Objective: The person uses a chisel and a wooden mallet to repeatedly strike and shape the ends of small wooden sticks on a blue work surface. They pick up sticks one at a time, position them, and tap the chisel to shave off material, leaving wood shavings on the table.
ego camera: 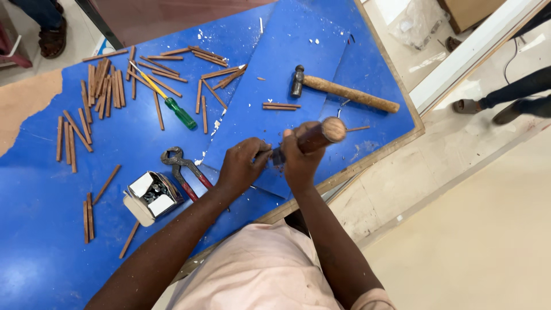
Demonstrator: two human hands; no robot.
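Near the table's front edge, a round-ended wooden tool handle [317, 135] was gripped in the closed right hand [299, 161], while the left hand [244, 165] was pinched around something small at the tool's tip; what it was cannot be told. Just left, red-handled pincers [182, 170] and an open box of nails [150, 195] were laid on the blue table [34, 195]. Farther off were seen a hammer [338, 89], a green-handled screwdriver [172, 106] and scattered wooden strips [103, 86].
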